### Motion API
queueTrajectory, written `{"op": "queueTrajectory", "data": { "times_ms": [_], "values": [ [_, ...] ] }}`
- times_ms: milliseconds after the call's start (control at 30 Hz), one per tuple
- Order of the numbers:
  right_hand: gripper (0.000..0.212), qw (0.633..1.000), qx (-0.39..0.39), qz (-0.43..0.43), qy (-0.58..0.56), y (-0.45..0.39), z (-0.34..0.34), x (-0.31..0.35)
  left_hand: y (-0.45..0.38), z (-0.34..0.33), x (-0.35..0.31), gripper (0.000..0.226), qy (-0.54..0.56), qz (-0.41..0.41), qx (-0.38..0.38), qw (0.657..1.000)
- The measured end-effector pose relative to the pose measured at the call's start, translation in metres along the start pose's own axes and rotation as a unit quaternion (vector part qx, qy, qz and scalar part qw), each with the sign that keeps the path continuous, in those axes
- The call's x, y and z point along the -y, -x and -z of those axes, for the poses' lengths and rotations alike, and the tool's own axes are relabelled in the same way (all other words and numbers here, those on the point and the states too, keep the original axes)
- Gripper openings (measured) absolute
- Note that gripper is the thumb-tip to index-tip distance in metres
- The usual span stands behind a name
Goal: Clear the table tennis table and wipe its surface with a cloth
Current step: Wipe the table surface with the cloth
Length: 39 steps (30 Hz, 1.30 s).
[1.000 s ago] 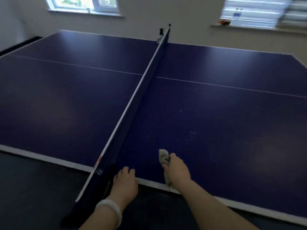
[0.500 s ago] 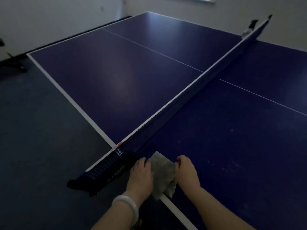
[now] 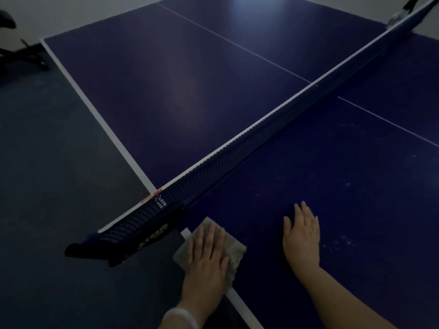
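The dark blue table tennis table [image 3: 190,96] fills most of the view, with white edge lines. A grey cloth [image 3: 237,249] lies spread on the table's near edge, just right of the net post. My left hand [image 3: 209,255] presses flat on the cloth with straight fingers. My right hand [image 3: 301,236] rests flat on the bare table surface to the right of the cloth, apart from it. Faint pale smudges mark the blue surface near my right hand.
The net [image 3: 273,124] runs diagonally from its clamp [image 3: 123,238] at the near edge to the far post [image 3: 401,13] at the upper right. Dark floor [image 3: 59,186] lies left of the table. A black object [image 3: 21,53] stands on the floor at the far left.
The cloth has passed from my right hand, through both hands, to lie flat under my left hand. My right hand has let go and moved right onto the table. The view turned left.
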State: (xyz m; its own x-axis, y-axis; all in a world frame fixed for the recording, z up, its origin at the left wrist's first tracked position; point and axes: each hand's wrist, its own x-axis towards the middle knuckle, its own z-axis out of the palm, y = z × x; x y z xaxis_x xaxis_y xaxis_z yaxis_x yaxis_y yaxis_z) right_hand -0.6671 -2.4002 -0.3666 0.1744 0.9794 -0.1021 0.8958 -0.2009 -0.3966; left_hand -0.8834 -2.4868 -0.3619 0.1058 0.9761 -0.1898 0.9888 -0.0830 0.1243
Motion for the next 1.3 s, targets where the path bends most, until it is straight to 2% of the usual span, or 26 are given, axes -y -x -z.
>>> {"op": "queueTrajectory", "data": {
  "times_ms": [100, 300, 400, 533, 600, 667, 767, 900, 967, 1067, 1300],
  "values": [
    [0.058, 0.999, -0.016, 0.004, 0.03, 0.003, -0.009, -0.002, -0.001, -0.01, 0.003, 0.061, 0.014, 0.027, 0.004, 1.0],
    [0.065, 0.997, -0.027, -0.006, 0.072, 0.002, -0.016, 0.001, -0.093, 0.004, 0.01, 0.064, -0.014, 0.095, 0.012, 0.995],
    [0.066, 0.997, -0.029, -0.007, 0.076, 0.001, -0.017, 0.0, -0.092, 0.005, 0.011, 0.063, -0.005, 0.092, -0.007, 0.996],
    [0.064, 0.997, -0.041, -0.012, 0.066, 0.002, -0.018, 0.001, -0.039, -0.007, 0.009, 0.065, 0.033, 0.057, -0.01, 0.998],
    [0.063, 0.997, -0.041, -0.015, 0.064, 0.002, -0.018, 0.001, -0.038, -0.008, 0.013, 0.063, 0.034, 0.052, 0.0, 0.998],
    [0.064, 0.997, -0.037, -0.018, 0.065, 0.003, -0.017, 0.002, -0.064, -0.003, 0.016, 0.062, 0.024, 0.03, -0.003, 0.999],
    [0.064, 0.997, -0.04, -0.023, 0.057, 0.002, -0.017, 0.003, -0.131, 0.011, 0.015, 0.063, 0.008, -0.047, -0.008, 0.999],
    [0.063, 0.997, -0.051, -0.026, 0.052, 0.002, -0.018, 0.004, -0.215, 0.022, -0.01, 0.063, -0.021, -0.144, 0.006, 0.989],
    [0.063, 0.997, -0.055, -0.028, 0.051, 0.002, -0.018, 0.004, -0.237, 0.026, -0.02, 0.062, -0.03, -0.167, 0.02, 0.985],
    [0.063, 0.997, -0.053, -0.029, 0.048, 0.002, -0.018, 0.003, -0.221, 0.026, -0.01, 0.062, -0.042, -0.182, 0.014, 0.982],
    [0.061, 0.996, -0.06, -0.039, 0.046, 0.003, -0.013, 0.007, -0.081, 0.001, 0.059, 0.062, 0.004, -0.19, 0.001, 0.982]
  ]
}}
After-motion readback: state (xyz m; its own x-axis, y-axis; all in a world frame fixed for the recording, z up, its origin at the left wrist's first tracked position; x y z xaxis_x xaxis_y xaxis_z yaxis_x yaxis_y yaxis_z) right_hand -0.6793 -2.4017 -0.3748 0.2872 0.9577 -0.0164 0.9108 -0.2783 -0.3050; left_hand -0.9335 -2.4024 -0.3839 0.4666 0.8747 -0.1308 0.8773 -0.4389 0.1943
